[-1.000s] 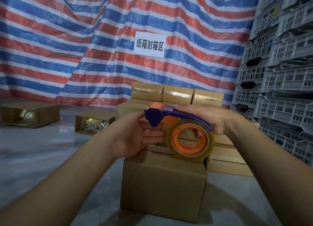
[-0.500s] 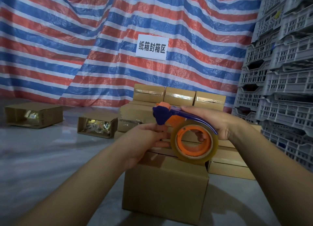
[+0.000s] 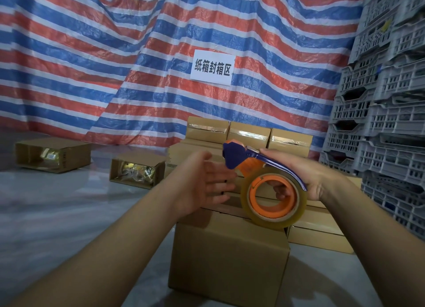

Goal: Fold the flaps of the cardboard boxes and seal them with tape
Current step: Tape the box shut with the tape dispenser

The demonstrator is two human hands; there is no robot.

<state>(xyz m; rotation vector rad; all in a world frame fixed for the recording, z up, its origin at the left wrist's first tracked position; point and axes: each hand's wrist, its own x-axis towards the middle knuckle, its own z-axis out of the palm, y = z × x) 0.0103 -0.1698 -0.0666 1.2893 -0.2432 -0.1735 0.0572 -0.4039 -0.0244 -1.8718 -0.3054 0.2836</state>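
A closed cardboard box (image 3: 227, 258) stands on the floor right in front of me. Above its top, my right hand (image 3: 308, 175) grips the blue handle of a tape dispenser (image 3: 243, 159) that carries an orange-cored roll of clear tape (image 3: 273, 200). Some of my fingers reach through the roll's core. My left hand (image 3: 202, 182) hovers just left of the dispenser's head, palm facing right, fingers straight and apart, holding nothing. The roll's lower edge sits close to the box top; I cannot tell if it touches.
Taped boxes (image 3: 250, 134) are stacked behind the front box and to its right (image 3: 319, 235). Two open boxes lie on their sides on the grey floor at left (image 3: 53, 154) (image 3: 138, 171). Grey plastic crates (image 3: 388, 122) tower at right. A striped tarp with a white sign (image 3: 212, 67) hangs behind.
My left hand let go of the dispenser's head and spread its fingers, drawing slightly left. The dispenser in my right hand shifted a little to the right.
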